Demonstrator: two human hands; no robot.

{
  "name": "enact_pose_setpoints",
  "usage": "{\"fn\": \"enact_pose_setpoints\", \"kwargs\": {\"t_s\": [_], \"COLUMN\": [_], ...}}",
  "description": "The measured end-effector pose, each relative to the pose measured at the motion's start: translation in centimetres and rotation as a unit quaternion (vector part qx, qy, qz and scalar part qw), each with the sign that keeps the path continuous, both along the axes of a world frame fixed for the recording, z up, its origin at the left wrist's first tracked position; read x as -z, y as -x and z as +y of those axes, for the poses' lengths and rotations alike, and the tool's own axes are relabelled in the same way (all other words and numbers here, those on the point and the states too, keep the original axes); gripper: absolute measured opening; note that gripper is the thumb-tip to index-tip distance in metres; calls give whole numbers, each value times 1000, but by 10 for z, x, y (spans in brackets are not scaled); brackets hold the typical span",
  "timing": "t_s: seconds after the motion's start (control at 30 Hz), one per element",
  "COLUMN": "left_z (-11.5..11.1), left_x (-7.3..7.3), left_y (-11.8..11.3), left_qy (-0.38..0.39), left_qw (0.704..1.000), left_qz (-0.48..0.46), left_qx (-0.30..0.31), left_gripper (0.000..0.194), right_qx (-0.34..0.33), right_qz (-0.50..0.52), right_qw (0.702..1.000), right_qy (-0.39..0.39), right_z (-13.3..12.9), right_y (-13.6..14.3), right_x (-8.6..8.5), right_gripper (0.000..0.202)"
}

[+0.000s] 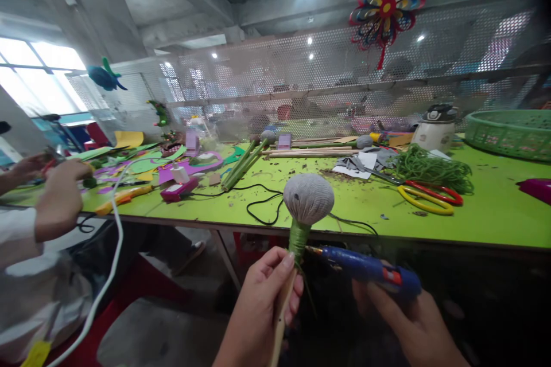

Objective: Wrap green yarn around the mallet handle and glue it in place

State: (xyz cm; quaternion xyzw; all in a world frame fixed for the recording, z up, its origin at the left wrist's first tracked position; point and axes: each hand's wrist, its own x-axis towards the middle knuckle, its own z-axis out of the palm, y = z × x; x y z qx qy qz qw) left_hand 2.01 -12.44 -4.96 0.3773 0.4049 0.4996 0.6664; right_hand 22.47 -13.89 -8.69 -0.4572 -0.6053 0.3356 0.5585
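A stick (pixel 282 321) topped by a round grey fabric-covered head (pixel 308 199) is upright in front of me, tilted a little. Green strand (pixel 298 238) is wound around the neck below the head, with loose ends hanging down. My left hand (pixel 269 292) closes round the stick just under the winding, thumb pressed on it. In my right hand (pixel 398 315) is a blue glue gun (pixel 370 268), its tip at the right side of the green winding. Part of the right hand's fingers is dark and hidden behind the gun.
On the green table (pixel 486 215) lie scissors (pixel 430 198), a green string heap (pixel 430 169), wooden sticks (pixel 310 152) and green-wrapped stems (pixel 245 165). A bottle (pixel 434 129) and green basket (pixel 508 135) stand at right. At left, a person's hands (pixel 62 186) work near a white cable (pixel 115 258).
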Motion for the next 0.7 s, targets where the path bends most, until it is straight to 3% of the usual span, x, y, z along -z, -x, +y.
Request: {"fn": "enact_pose_setpoints", "kwargs": {"t_s": [0.33, 0.7], "left_z": [0, 0], "left_x": [3, 3], "left_y": [-4, -4], "left_qy": [-8, -2], "left_qw": [999, 998], "left_qz": [44, 52], "left_qx": [-12, -20], "left_gripper": [25, 26], "right_qx": [-22, 20], "right_qz": [15, 16], "right_qw": [999, 999], "right_qy": [27, 27], "right_z": [-2, -3], "right_y": [12, 11], "right_x": [-17, -10], "right_gripper": [30, 30]}}
